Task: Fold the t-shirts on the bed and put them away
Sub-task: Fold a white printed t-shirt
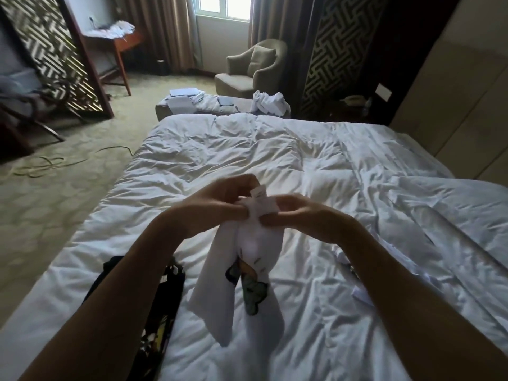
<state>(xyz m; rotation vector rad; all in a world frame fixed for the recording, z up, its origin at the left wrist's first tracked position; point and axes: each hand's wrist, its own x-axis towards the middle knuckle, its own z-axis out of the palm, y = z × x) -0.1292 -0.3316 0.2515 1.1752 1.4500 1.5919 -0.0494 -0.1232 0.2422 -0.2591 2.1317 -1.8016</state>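
A white t-shirt (247, 273) with a coloured print hangs above the bed (247, 149), held up by its top edge where a small white label sticks out. My left hand (217, 199) pinches that edge from the left and my right hand (297, 213) pinches it from the right, the two almost touching. A black printed t-shirt (162, 306) lies on the bed under my left forearm. Another white garment (357, 287) lies crumpled beneath my right forearm, mostly hidden.
The rumpled white duvet spreads far and right. A bench (209, 104) at the bed's foot holds papers and a white cloth heap (270, 103). An armchair (250, 70) stands by the window, a wooden desk (118, 42) far left, cables on the carpet (46, 166).
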